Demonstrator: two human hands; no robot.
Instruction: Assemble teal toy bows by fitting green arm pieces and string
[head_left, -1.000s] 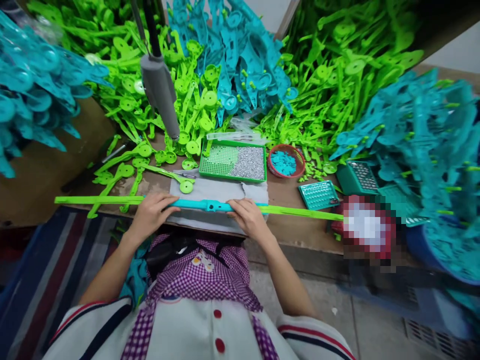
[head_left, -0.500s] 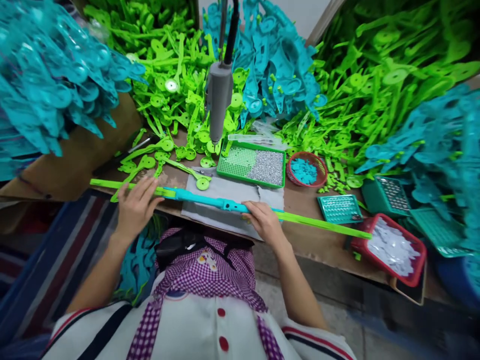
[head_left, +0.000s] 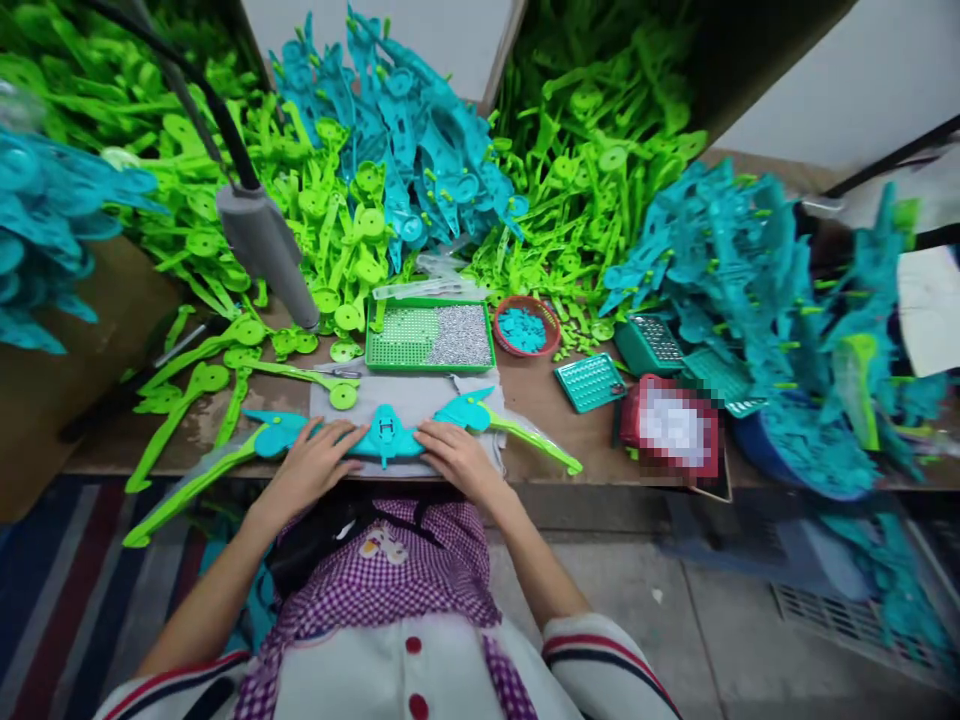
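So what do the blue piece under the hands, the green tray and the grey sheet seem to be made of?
Blue piece: likely moulded plastic, smooth with a slight sheen; even colour, shaped details. Green tray: probably plastic, smooth rim; uniform colour, gridded floor. Grey sheet: matt, perhaps cloth; its edges look limp and creased, though paper is possible.
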